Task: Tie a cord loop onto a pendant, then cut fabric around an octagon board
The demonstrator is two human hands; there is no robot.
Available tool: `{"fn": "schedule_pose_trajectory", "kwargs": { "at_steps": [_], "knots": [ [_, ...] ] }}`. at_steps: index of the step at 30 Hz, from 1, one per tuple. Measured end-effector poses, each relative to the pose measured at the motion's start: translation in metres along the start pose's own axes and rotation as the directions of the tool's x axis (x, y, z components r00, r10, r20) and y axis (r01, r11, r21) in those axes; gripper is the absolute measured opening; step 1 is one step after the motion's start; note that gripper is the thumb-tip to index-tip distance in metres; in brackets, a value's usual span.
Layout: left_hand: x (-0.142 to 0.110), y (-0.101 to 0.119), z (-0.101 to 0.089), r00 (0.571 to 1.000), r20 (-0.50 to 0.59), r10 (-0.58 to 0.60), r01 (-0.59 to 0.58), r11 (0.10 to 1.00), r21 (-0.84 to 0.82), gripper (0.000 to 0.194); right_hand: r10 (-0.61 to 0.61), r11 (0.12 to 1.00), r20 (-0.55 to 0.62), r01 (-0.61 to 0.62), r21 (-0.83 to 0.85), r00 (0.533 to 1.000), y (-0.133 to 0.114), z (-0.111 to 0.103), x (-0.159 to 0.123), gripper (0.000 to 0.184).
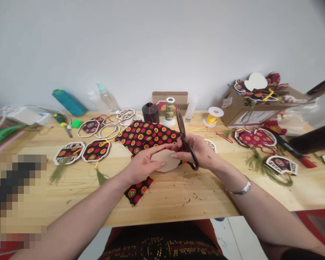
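Observation:
My left hand grips a pale, rounded flat piece that looks like card or thin wood, thumb on top. From the other side, the fingers of my right hand touch the same piece. That hand also holds dark scissors, their blades pointing up and away from me and the handle loops around the hand. Black fabric with red dots and flower motifs lies behind and under my hands. One corner of patterned cloth sticks out below my left hand. Whether cloth is pinched behind the pale piece is hidden.
Finished-looking ornaments with tassels lie left and right. Behind stand a thread spool, a black cone and a yellow thread reel. A cardboard box holds more ornaments. Dark scraps dot the wooden table.

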State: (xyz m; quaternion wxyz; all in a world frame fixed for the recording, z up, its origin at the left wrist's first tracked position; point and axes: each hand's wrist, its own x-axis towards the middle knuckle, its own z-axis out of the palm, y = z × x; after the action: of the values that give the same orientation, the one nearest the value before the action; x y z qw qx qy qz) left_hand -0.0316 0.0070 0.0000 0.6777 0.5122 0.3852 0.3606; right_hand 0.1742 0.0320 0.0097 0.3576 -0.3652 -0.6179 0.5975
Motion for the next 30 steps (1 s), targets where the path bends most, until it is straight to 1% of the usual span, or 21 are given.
{"fn": "schedule_pose_trajectory", "kwargs": {
  "at_steps": [4,8,12,16,18,23,26,30],
  "knots": [
    [0.0005,-0.0012,-0.0003,1.000,0.013,-0.002,0.002,1.000,0.029,0.051,0.011,1.000,0.011,-0.011,-0.019,1.000,0.0008,0.0042,0.0006,0.043],
    [0.0011,-0.0033,-0.0009,1.000,0.004,-0.006,0.005,0.998,0.062,0.053,-0.033,0.998,-0.001,0.033,-0.049,0.999,0.0040,0.0056,0.0008,0.038],
    [-0.0003,-0.0038,-0.0016,1.000,0.025,0.006,-0.009,0.995,0.104,0.057,-0.056,0.995,-0.022,0.054,-0.080,0.998,0.0048,0.0058,-0.0001,0.034],
    [-0.0012,-0.0026,-0.0023,1.000,0.008,-0.004,0.002,0.988,0.154,0.065,-0.075,0.982,-0.032,0.068,-0.178,0.997,0.0034,0.0070,-0.0014,0.031],
    [-0.0004,-0.0026,-0.0024,1.000,-0.015,-0.015,0.017,0.989,0.150,0.066,-0.089,0.972,-0.040,0.078,-0.223,0.995,0.0035,0.0076,-0.0021,0.030],
    [0.0023,-0.0056,-0.0025,0.998,-0.060,-0.035,0.042,0.992,0.119,0.057,-0.125,0.965,-0.034,0.114,-0.238,0.992,0.0065,0.0072,-0.0025,0.027],
    [0.0024,-0.0063,-0.0022,0.995,-0.083,-0.055,0.061,0.995,0.078,0.052,-0.124,0.966,-0.037,0.113,-0.232,0.992,0.0068,0.0071,-0.0025,0.028],
    [0.0017,-0.0044,-0.0014,0.994,-0.084,-0.067,0.073,0.996,0.060,0.037,-0.110,0.964,-0.058,0.092,-0.250,0.992,0.0042,0.0089,-0.0034,0.030]
  ]
}}
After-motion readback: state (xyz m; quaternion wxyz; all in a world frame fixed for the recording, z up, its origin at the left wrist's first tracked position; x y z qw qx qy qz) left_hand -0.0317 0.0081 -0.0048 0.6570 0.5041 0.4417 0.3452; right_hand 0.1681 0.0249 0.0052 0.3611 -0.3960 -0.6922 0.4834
